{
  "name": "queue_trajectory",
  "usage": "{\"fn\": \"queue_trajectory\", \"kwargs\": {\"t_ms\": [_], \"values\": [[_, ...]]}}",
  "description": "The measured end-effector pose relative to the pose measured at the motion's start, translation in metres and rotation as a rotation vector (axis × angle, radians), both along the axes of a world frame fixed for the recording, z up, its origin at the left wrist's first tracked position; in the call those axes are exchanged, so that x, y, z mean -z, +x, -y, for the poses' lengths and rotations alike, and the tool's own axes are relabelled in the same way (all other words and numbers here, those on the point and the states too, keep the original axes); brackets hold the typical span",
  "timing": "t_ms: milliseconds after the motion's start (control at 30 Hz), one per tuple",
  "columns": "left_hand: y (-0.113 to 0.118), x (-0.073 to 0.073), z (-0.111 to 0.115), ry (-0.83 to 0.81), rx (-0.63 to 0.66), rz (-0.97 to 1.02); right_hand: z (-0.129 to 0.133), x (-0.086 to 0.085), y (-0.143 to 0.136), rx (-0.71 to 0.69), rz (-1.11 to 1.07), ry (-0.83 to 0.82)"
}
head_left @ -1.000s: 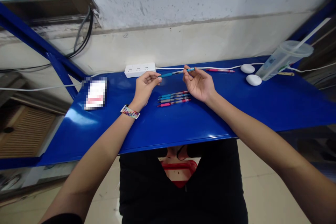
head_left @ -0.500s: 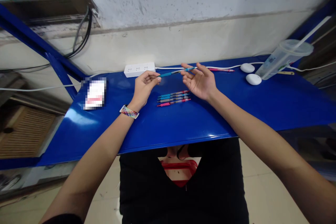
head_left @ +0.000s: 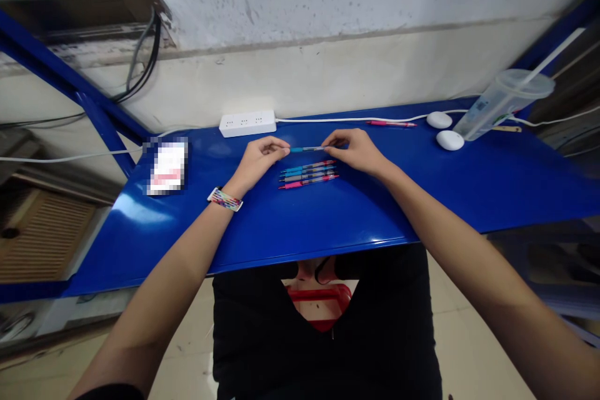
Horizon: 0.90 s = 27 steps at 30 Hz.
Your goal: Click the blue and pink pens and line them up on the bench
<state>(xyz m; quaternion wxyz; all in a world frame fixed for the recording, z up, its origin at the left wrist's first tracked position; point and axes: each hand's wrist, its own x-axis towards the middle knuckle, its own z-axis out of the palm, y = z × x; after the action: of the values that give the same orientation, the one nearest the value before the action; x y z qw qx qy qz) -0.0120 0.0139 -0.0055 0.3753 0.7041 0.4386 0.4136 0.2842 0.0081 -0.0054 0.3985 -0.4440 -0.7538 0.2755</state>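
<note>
A blue pen (head_left: 305, 149) with a clear barrel lies level between my two hands, just beyond a row of pens. My left hand (head_left: 263, 159), with a patterned band on its wrist, pinches the blue-grip end. At the other end, the fingertips of my right hand (head_left: 355, 149) close on the tip. On the near side several pens lie side by side: a blue pen (head_left: 300, 170), a grey pen (head_left: 300, 178) and a pink pen (head_left: 300, 184) among them.
The blue table (head_left: 300, 231) meets the wall. Along the back stand a white power strip (head_left: 248, 123) and its cable. Another pink pen (head_left: 391, 124) lies back right, near two white rounded objects (head_left: 450, 140) and a clear cup (head_left: 501, 103) with a straw. A blurred-out item (head_left: 166, 167) is at left.
The blue pen has come down toward the table, nearer the row. My right hand has turned palm-down, and its spread fingers have closed on the pen's end.
</note>
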Motion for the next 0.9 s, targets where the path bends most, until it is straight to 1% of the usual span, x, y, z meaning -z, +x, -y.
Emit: {"fn": "queue_trajectory", "kwargs": {"t_ms": [100, 167, 267, 367, 500, 767, 900], "values": [[-0.0006, -0.001, 0.0023, 0.17, 0.009, -0.253, 0.0006, -0.0008, 0.0014, -0.029, 0.07, -0.004], [-0.0003, -0.0005, 0.003, 0.225, 0.028, -0.326, 0.0005, -0.0008, 0.0028, -0.045, 0.123, 0.011], [-0.0002, 0.0007, 0.0029, 0.229, 0.058, -0.325, -0.0003, -0.0001, 0.0048, -0.042, 0.179, 0.052], [-0.0008, 0.0016, 0.0028, 0.234, 0.06, -0.334, -0.0006, 0.0006, 0.0051, -0.027, 0.209, 0.085], [-0.0008, 0.0012, 0.0034, 0.253, 0.077, -0.37, 0.0006, 0.001, 0.0035, -0.048, 0.24, 0.119], [0.0029, 0.0001, 0.0051, 0.256, 0.086, -0.413, 0.002, -0.0007, 0.0028, -0.058, 0.243, 0.099], [0.0026, 0.0014, 0.0042, 0.3, 0.095, -0.441, 0.0031, -0.002, 0.0034, -0.058, 0.248, 0.085]]}}
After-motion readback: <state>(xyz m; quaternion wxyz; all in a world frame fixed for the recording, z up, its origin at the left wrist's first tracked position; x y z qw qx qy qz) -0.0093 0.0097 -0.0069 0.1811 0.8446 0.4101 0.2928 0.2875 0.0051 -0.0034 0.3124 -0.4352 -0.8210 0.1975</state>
